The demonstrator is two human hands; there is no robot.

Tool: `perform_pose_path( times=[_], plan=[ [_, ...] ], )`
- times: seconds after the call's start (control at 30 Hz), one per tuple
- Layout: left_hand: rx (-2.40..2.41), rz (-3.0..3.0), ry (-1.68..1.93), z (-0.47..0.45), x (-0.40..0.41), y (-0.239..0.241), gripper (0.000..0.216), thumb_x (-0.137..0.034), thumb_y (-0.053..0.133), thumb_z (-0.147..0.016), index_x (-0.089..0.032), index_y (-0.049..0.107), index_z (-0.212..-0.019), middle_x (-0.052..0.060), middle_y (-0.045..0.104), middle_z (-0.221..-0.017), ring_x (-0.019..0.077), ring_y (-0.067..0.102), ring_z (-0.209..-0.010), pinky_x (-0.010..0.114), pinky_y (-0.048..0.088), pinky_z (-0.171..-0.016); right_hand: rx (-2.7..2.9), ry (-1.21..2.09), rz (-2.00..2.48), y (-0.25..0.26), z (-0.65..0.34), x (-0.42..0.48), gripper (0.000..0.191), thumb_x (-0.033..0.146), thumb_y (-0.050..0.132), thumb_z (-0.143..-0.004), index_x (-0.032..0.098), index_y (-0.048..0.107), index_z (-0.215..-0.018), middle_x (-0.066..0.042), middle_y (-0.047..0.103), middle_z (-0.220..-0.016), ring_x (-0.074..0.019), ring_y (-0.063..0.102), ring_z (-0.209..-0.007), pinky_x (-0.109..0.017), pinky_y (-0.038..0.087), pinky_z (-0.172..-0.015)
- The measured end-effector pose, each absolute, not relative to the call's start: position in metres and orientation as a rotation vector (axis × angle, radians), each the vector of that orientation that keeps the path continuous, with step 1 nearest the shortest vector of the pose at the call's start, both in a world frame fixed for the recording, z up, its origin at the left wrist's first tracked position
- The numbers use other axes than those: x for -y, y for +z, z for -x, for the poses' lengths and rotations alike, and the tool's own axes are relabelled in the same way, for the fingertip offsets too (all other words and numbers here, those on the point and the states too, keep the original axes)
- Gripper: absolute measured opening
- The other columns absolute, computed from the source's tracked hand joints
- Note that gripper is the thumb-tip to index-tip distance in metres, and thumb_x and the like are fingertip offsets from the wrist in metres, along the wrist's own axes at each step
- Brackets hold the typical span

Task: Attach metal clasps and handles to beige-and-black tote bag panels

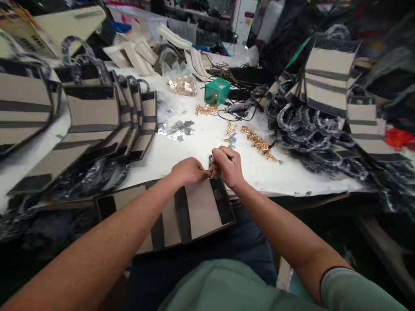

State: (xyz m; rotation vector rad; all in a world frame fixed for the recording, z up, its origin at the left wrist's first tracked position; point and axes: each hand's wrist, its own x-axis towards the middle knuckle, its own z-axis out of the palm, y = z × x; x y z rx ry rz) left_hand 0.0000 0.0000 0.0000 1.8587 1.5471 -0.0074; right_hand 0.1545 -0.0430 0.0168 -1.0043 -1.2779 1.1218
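Observation:
A beige bag with black stripes point(197, 209) lies flat on my lap and against the front edge of the white table point(181, 153). Both hands meet at its top edge. My left hand point(188, 170) is closed in a pinch at that edge. My right hand point(228, 166) is curled around a small dark metal part that I cannot make out, right beside the left fingertips. A small dark label point(218, 194) sits on the bag's black top band just below my right hand.
Gold metal fittings point(259, 144) lie in a line beyond my hands, silver pieces point(177, 129) to the left. A green box point(216, 90) stands farther back with cables. Finished striped bags point(97, 116) are stacked left and others point(327, 82) right; black handles point(304, 125) pile at right.

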Motion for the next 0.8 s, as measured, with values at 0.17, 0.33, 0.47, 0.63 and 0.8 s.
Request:
perform_pose_path(
  times=[0.17, 0.33, 0.47, 0.63, 0.8],
  plan=[
    [-1.547, -1.774, 0.011, 0.000, -0.001, -0.002, 0.038, -0.061, 0.070, -0.065, -0.023, 0.076, -0.073, 0.003, 0.071, -0.070, 0.0208, 0.062, -0.067, 0.029, 0.035, -0.056, 1.166, 1.059, 0.988, 0.027, -0.156, 0.035, 0.052, 0.057, 0.062, -0.090, 0.022, 0.048, -0.055, 0.005, 0.045, -0.044, -0.0091, 0.041, -0.036, -0.026, 0.033, -0.038],
    [-1.549, -1.749, 0.043, 0.001, -0.001, -0.005, 0.038, -0.061, 0.071, -0.065, -0.023, 0.076, -0.072, 0.002, 0.069, -0.068, 0.0196, 0.060, -0.066, 0.029, 0.035, -0.056, 1.236, 0.993, 0.927, 0.025, -0.151, 0.038, 0.052, 0.054, 0.060, -0.092, 0.023, 0.045, -0.053, 0.004, 0.045, -0.044, -0.0097, 0.039, -0.038, -0.028, 0.031, -0.041],
    [-1.545, -1.749, 0.049, 0.002, -0.001, -0.007, 0.038, -0.060, 0.072, -0.065, -0.023, 0.075, -0.071, 0.002, 0.068, -0.066, 0.0191, 0.059, -0.063, 0.029, 0.034, -0.056, 1.272, 1.018, 0.939, 0.021, -0.152, 0.037, 0.050, 0.051, 0.063, -0.091, 0.023, 0.045, -0.054, 0.004, 0.045, -0.043, -0.0098, 0.038, -0.037, -0.029, 0.030, -0.040],
    [-1.538, -1.755, 0.070, 0.002, -0.001, -0.006, 0.037, -0.059, 0.072, -0.065, -0.023, 0.076, -0.072, 0.002, 0.070, -0.069, 0.0193, 0.060, -0.066, 0.029, 0.035, -0.057, 1.231, 1.027, 0.916, 0.021, -0.156, 0.035, 0.050, 0.056, 0.059, -0.092, 0.024, 0.043, -0.056, 0.004, 0.043, -0.045, -0.0102, 0.038, -0.038, -0.028, 0.031, -0.040],
    [-1.535, -1.729, 0.080, 0.003, -0.001, -0.007, 0.036, -0.059, 0.073, -0.063, -0.023, 0.074, -0.069, 0.001, 0.067, -0.063, 0.0182, 0.058, -0.062, 0.028, 0.033, -0.055, 1.258, 1.068, 0.975, 0.012, -0.151, 0.035, 0.049, 0.053, 0.064, -0.089, 0.023, 0.044, -0.056, 0.006, 0.043, -0.044, -0.0096, 0.037, -0.037, -0.028, 0.030, -0.040]
  ],
)
